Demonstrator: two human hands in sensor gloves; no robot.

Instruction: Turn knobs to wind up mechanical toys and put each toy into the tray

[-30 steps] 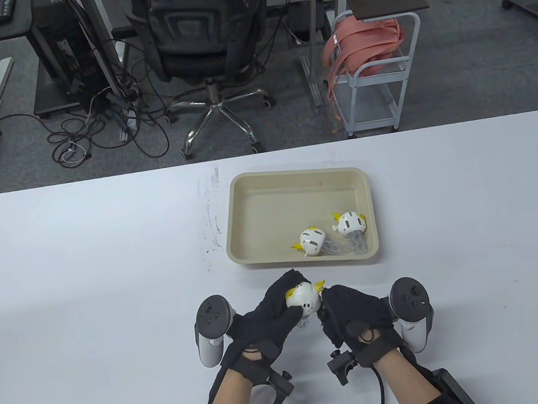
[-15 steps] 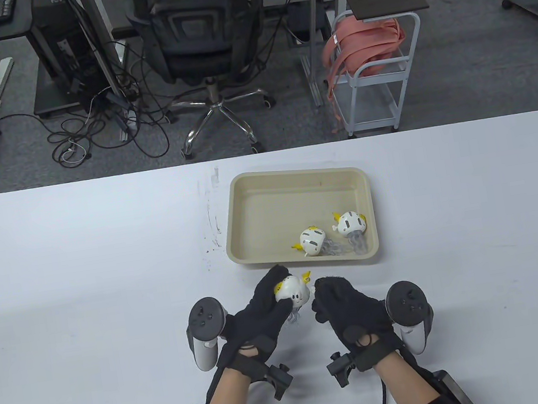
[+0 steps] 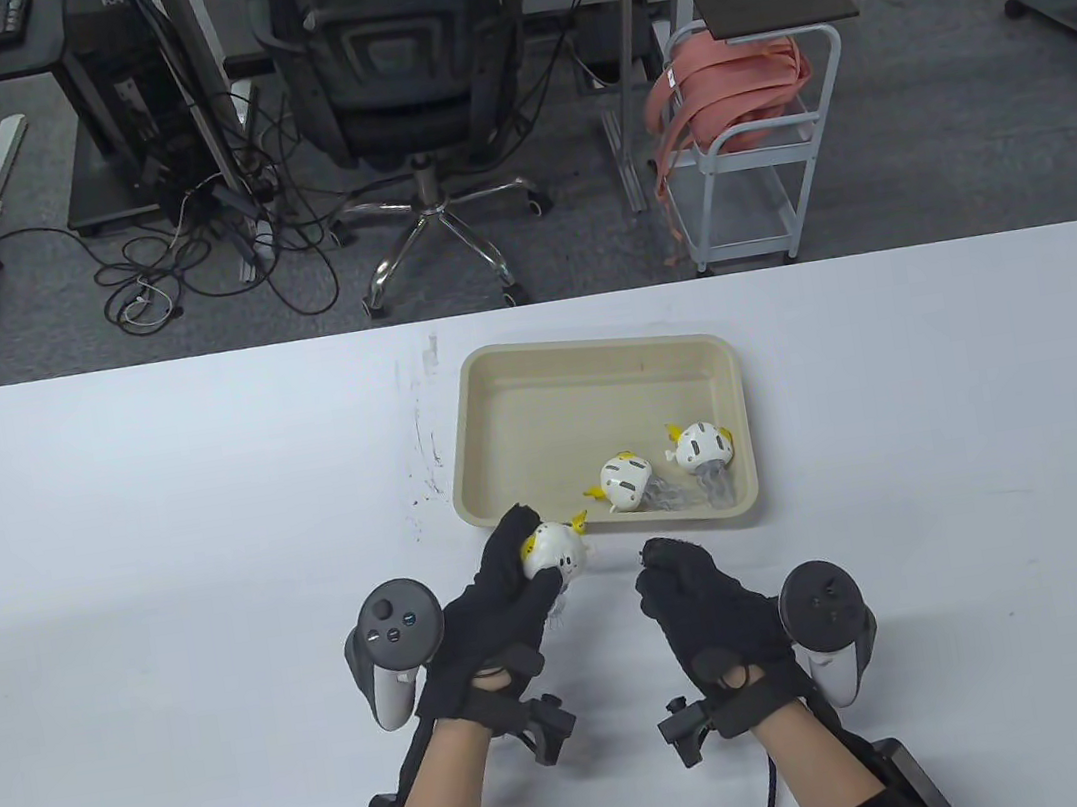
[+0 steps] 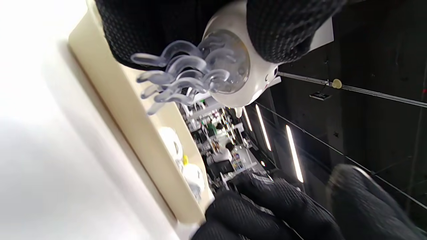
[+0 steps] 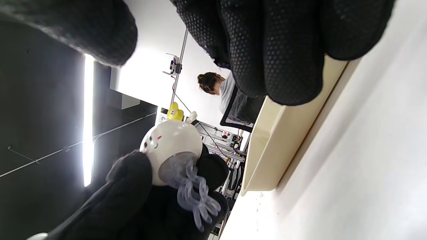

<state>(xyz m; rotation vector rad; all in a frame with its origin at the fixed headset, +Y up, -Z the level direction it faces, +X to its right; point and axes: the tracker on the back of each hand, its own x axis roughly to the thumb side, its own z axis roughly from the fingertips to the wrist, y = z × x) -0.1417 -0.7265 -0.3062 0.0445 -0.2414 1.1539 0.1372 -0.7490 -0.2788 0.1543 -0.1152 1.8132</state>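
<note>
Wind-up toy (image 3: 554,550), a white jellyfish with clear tentacles, sits gripped in the curled fingers of the left hand (image 3: 512,595), raised above the table just short of the near rim of the tray (image 3: 591,347), presumably for dropping in. The right hand (image 3: 698,592) hangs beside it, apart, fingers loosely curled and holding nothing, probably because winding is finished. Count: three toys in all, two (image 3: 623,482) (image 3: 703,445) lying in the tray's near right part; one tray.

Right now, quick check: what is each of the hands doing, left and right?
Left hand: fingers curled round the white jellyfish toy, held just short of the tray.
Right hand: holds nothing, fingers loosely curled, apart from the toy.
</note>
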